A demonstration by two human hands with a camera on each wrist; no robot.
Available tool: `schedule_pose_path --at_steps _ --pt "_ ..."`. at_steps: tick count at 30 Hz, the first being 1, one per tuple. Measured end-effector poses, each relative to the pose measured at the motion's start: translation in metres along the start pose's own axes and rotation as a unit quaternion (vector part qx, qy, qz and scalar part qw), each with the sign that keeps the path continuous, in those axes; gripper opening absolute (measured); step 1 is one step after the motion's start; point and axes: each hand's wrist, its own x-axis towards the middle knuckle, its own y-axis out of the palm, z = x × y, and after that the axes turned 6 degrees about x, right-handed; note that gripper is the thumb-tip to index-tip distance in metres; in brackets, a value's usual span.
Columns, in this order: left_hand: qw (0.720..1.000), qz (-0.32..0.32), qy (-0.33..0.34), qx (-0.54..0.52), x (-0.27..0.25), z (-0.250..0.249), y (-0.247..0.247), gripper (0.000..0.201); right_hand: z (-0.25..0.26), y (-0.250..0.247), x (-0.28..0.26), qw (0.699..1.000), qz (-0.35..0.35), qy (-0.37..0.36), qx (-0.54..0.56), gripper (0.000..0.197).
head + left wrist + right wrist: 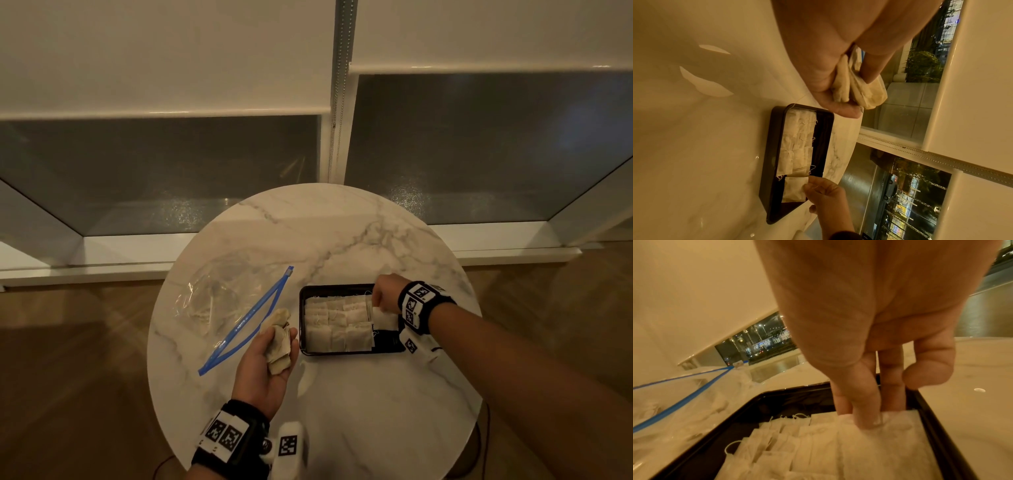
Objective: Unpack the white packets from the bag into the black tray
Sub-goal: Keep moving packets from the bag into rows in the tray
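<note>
Left hand [265, 363] cupped, gripping; right hand [387, 294] pinching.

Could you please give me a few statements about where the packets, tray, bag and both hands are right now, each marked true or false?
1. The left hand holds a bunch of white packets. True.
2. The black tray is empty. False: rows of packets already lie in it.
3. The right hand pinches a packet over the tray's right side. True.
4. The bag lies to the right of the tray. False: it lies to the left.
5. The bag's blue zip is closed. False: its two strips gape apart.
</note>
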Motion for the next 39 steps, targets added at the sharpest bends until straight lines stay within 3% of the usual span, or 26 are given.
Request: schedule_pose_path --at_steps 10,27,30,33,37,39 --pt "1.0 -0.006 0.007 -0.004 0.003 0.0 -0.004 0.035 0.007 0.006 0.009 0.997 -0.01 0.015 -0.077 0.023" --pt "1.0 -0.006 0.007 -0.01 -0.002 0.006 -0.005 0.035 0.01 0.012 0.006 0.983 -0.058 -0.018 -0.172 0.025" --pt "1.0 -0.005 0.007 -0.009 -0.004 0.007 -0.004 0.034 0.005 0.008 0.003 0.988 -0.091 -0.013 -0.126 0.029" --pt "1.0 -0.003 0.009 -0.007 -0.005 0.008 -0.002 0.035 -0.005 0.002 -0.003 0.987 -0.163 0.018 -0.001 0.028" --pt "1.0 0.0 0.007 -0.008 -0.007 0.009 0.0 0.036 -0.028 0.016 -0.016 0.944 -0.262 0.077 0.183 0.037" --pt "1.0 -0.001 0.006 -0.008 -0.006 0.01 -0.001 0.038 -0.038 0.034 -0.025 0.928 -0.261 0.123 0.235 0.051"
